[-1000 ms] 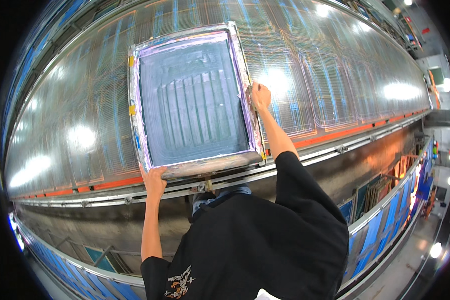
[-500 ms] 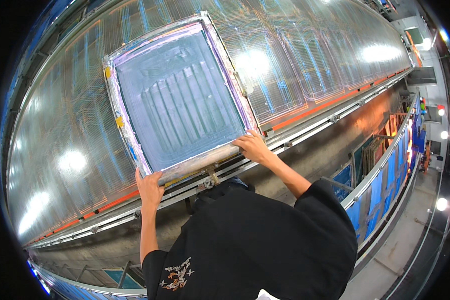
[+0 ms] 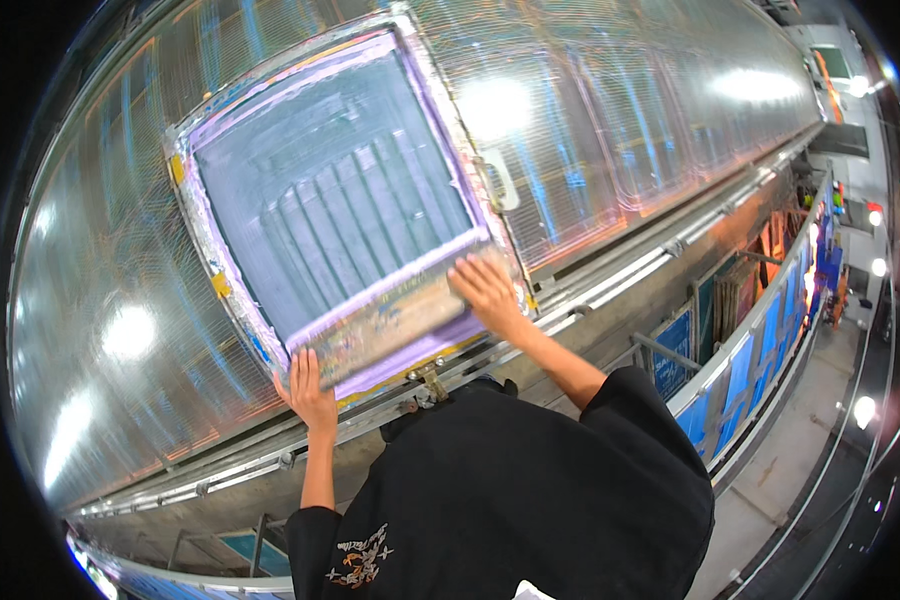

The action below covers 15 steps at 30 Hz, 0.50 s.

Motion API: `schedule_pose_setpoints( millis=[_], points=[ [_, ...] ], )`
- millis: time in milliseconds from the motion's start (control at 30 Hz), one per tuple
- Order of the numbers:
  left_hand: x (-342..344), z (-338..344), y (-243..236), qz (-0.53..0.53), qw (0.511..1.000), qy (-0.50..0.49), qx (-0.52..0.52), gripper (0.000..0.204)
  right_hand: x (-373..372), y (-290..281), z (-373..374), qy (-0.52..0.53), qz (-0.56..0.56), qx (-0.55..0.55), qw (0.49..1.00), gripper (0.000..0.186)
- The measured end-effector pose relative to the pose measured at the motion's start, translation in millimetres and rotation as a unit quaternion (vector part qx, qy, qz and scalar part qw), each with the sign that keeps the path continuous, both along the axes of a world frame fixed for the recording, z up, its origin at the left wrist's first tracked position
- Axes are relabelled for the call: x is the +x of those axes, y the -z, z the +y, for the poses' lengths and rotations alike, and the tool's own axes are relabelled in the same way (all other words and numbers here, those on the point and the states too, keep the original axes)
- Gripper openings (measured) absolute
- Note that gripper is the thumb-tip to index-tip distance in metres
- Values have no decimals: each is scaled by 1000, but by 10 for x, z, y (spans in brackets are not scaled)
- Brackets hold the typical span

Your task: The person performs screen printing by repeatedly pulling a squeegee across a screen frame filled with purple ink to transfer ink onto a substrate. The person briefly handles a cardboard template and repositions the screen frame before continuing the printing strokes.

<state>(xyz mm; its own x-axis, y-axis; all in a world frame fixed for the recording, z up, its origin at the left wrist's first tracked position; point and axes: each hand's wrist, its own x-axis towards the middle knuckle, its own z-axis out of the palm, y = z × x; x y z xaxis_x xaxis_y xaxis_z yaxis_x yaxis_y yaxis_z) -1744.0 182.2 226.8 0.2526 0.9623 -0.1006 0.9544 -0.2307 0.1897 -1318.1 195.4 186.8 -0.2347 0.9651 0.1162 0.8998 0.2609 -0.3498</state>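
A wooden squeegee (image 3: 395, 322) with a worn, paint-stained face lies tilted across the near end of a screen-printing frame (image 3: 440, 110). My left hand (image 3: 308, 392) grips its left end, the fingers bent over the wood. At its right end my right hand (image 3: 487, 292) holds on, fingers lying over the upper face; the thumb is hidden. Beyond the squeegee stretches the blue-grey mesh (image 3: 320, 170), marked with several darker parallel stripes. Purple tape (image 3: 440, 140) runs round the mesh inside the frame, and yellow tape patches (image 3: 220, 285) stick to the left side.
Under the frame spreads a long, shiny printing table (image 3: 620, 100) with coloured line marks. A metal rail (image 3: 590, 300) follows its near edge, with a clamp (image 3: 427, 380) by the frame. At right, a rack (image 3: 675, 350) holds several framed panels beside blue sheets.
The squeegee has tipped so that its broad face shows, and it sits slightly farther from the frame's near edge. Both hands moved with it, and the right fingers now lie flatter over it.
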Motion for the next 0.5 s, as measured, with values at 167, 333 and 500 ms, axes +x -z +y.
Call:
schedule_pose_setpoints(
  millis=[167, 333, 500],
  points=[
    [-36, 1911, 253, 1, 997, 16, 82, 60, -26, 371, 1689, 1, 10, 88, 996, 53],
    [-463, 3850, 468, 2, 989, 65, 132, 59, -154, 305, 3532, -19, 0, 98, 995, 42],
    [-362, 5243, -262, 71, 990, -3, -120, 31, -102, -337, 4921, -80, -30, -96, 992, 25]
  ],
)
